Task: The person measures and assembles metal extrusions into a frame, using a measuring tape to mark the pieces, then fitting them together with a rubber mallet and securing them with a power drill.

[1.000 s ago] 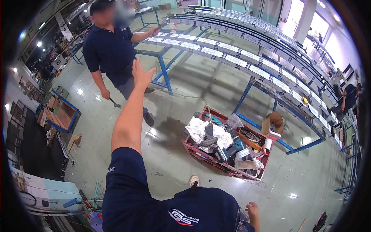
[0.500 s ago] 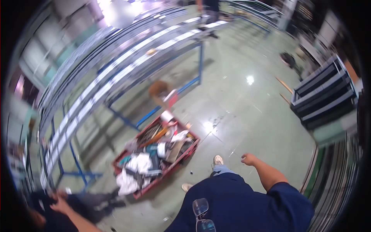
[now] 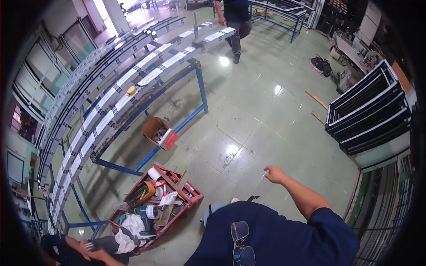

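Right hand [image 3: 275, 174], glossy green tiles [image 3: 266, 111], red crate [image 3: 195, 195]

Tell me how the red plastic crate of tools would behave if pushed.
Probably heavy: the red plastic crate is heaped with tools and tape rolls. Low and wide, it would likely slide on the glossy green floor, not tip. Its loose white rags may spill.
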Tool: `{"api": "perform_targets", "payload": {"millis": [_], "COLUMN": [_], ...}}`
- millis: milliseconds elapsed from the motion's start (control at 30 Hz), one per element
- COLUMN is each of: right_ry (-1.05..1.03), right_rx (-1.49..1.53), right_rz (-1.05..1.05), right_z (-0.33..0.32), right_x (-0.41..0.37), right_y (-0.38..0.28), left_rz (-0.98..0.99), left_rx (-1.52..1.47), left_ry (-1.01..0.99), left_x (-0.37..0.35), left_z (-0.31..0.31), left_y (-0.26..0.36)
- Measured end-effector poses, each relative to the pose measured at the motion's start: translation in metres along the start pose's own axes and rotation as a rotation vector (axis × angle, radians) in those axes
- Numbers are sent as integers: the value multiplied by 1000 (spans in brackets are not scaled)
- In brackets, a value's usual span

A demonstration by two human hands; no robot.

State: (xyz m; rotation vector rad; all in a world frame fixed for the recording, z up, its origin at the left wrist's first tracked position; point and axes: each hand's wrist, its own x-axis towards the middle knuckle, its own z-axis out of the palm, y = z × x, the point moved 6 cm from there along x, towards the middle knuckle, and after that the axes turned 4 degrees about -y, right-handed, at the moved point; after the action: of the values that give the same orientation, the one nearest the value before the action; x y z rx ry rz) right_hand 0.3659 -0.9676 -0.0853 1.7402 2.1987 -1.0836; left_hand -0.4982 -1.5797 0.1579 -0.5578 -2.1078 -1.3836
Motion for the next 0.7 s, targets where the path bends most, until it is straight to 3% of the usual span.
{"api": "perform_targets", "payload": {"millis": [67,100,133,167,200,233,267,300,367,400,467,533,567,633,667,700], "right_ry": [-35,-34,-28,-1,25,28,33,2,-25,92,205,2,62,144,166,156], "right_rx": [93,159,221,249,277,240,199,195,198,138,102,554,489,476,522,538], "right_rz": [-80,-149,-221,-374,-530,-644,-761,-826,-892,-1005,-1095,-664,-587,-487,-471,-453], "right_z": [-31,-47,-59,-64,-69,-78,-93,-109,-144,-164,-198,-235,-251,-281,-297,-310], "right_x": [28,35,44,57,70,77,79,82,98,105,124,170,187,208,214,219], "right_y": [-50,-82,-113,-140,-168,-199,-232,-262,-291,-303,-314,-279,-261,-224,-210,-200], "left_rz": [-203,-393,317,387,482,-56,401,511,-177,-512,-7,32,35,513,504,627], "left_rx": [-287,-505,122,312,266,-363,-109,-219,-679,-929,-847,-879,-882,-941,-937,-856], "left_ry": [-226,-443,-510,-701,-768,-793,-972,-1081,-1343,-1458,-1614,-1682,-1689,-1676,-1699,-1809], "left_x": [-88,-128,-168,-200,-233,-266,-289,-312,-357,-373,-376,-376,-371,-362,-360,-365], "left_z": [89,139,198,254,304,349,395,436,508,534,598,653,682,714,742,769], "left_y": [73,106,208,250,292,291,356,408,475,520,585,629,649,695,699,696]}}
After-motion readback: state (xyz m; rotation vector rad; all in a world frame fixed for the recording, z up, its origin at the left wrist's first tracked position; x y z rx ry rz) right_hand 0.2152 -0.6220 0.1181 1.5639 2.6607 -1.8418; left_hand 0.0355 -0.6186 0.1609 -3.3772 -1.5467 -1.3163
